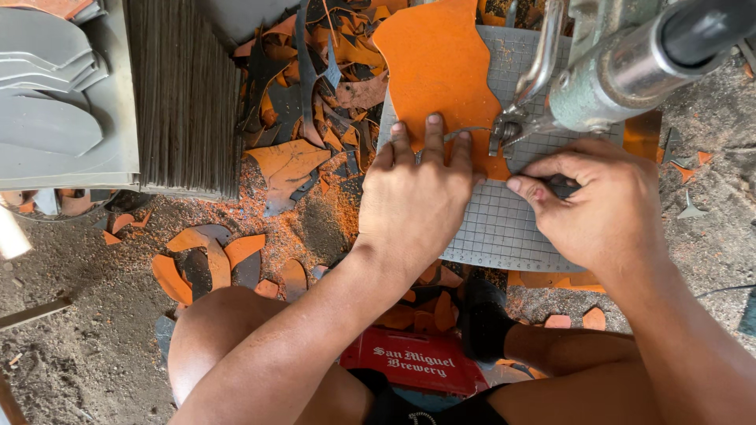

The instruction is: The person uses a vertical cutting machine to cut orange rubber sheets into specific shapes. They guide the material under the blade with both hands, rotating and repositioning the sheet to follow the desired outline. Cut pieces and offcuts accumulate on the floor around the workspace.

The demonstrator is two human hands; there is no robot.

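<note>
My left hand (416,195) lies flat, fingers together, pressing the near edge of an orange wavy-edged sheet (441,75) on a grey gridded cutting mat (504,224). My right hand (605,206) rests on the mat to the right, its fingers curled around a small dark piece (563,187) close to the cutting head (504,130) of a grey-green machine arm (622,71). The blade area sits between my two hands, at the sheet's right edge. What the dark piece is I cannot make out.
Orange and dark offcuts (315,86) pile up behind and left of the mat, more scraps (206,256) lie on the dusty floor. A stack of grey sheets (185,94) and grey cut shapes (55,86) stand at far left. A red crate (417,360) is between my knees.
</note>
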